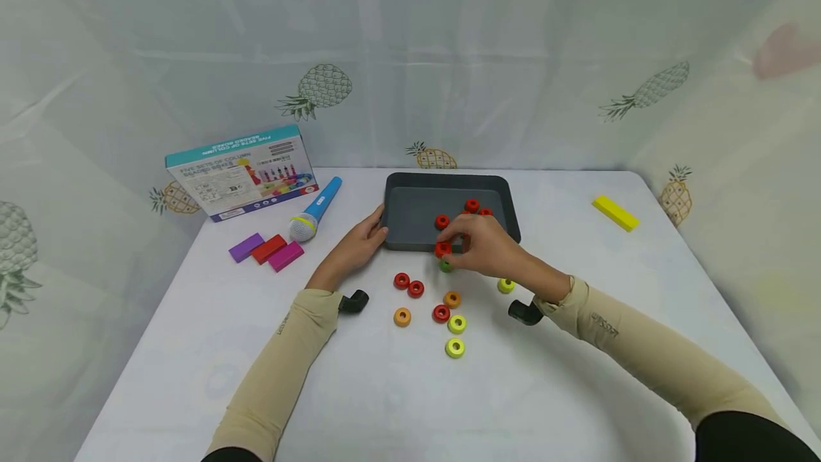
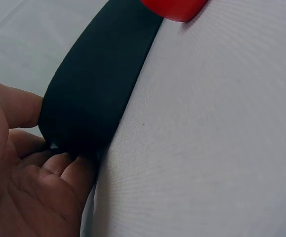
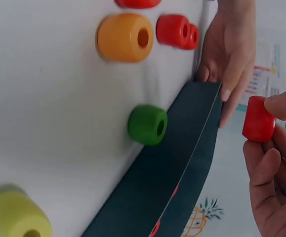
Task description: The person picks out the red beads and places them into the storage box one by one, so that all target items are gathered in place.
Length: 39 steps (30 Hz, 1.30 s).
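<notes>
My left hand (image 1: 356, 248) holds the left side of a dark grey tray (image 1: 410, 207), its fingers curled against the near left corner in the left wrist view. Several red beads lie in the tray, one red bead (image 1: 442, 222) near its middle. Over the tray's front rim, my right hand (image 1: 492, 247) pinches another red bead (image 3: 259, 119) between thumb and fingers. Below it a green bead (image 3: 147, 124) rests on the table beside the tray wall. Part of the tray's right side is hidden behind the right hand.
On the white table (image 1: 359, 398) before the tray lie loose red, orange (image 1: 402, 316) and yellow-green beads (image 1: 455, 348). At left are coloured blocks (image 1: 269, 249), a toy microphone (image 1: 316, 209) and a printed box (image 1: 246, 173). A yellow block (image 1: 616, 213) lies far right.
</notes>
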Tool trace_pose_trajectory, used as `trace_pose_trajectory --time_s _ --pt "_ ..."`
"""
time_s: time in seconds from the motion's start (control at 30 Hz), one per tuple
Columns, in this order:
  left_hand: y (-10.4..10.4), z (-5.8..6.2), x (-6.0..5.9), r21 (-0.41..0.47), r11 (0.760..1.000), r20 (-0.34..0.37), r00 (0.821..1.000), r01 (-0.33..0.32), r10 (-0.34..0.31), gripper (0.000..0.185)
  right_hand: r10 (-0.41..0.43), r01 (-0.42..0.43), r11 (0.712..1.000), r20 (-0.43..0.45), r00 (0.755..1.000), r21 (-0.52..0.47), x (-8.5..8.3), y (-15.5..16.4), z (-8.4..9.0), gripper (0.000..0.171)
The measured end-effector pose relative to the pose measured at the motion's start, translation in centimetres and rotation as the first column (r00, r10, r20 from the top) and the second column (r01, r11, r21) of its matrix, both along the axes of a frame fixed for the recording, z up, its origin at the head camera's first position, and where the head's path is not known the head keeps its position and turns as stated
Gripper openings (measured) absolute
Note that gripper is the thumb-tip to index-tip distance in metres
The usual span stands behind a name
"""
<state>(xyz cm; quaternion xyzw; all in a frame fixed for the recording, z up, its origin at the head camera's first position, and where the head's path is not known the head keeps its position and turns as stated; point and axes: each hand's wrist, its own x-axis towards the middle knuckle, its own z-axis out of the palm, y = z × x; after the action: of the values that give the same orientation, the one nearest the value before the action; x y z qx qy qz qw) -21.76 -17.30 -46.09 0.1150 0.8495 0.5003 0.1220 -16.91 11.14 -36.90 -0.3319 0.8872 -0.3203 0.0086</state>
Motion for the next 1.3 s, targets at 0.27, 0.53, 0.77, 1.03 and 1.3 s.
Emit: trace_pose_trajectory --time_s 0.27,0.53,0.77,1.03,1.3 --pt "0.1 0.1 0.1 -0.012 1.0 -0.002 1.0 -0.005 0.005 0.064 -0.063 0.063 0.998 0.018 0.998 0.014 -2.1 0.2 0.3 0.024" --pt "-0.1 0.0 0.3 -0.012 1.0 0.005 1.0 -0.011 0.011 0.064 -0.134 0.134 0.991 0.012 0.991 0.017 -4.8 0.3 0.0 0.027" --pt "0.0 0.1 0.3 0.036 0.999 -0.002 1.0 0.015 -0.015 0.064 -0.172 0.171 0.985 0.021 0.985 0.015 -6.3 0.7 -0.4 0.028" --pt "-0.2 -0.1 0.4 0.012 1.0 0.013 1.0 0.004 -0.004 0.064 -0.227 0.227 0.974 0.082 0.97 0.007 -7.9 0.8 -0.8 0.029" --pt "-0.1 -0.1 0.2 0.0 1.0 0.001 1.0 0.004 -0.004 0.064 -0.263 0.253 0.963 0.115 0.958 0.093 -10.7 0.3 -1.5 0.03"
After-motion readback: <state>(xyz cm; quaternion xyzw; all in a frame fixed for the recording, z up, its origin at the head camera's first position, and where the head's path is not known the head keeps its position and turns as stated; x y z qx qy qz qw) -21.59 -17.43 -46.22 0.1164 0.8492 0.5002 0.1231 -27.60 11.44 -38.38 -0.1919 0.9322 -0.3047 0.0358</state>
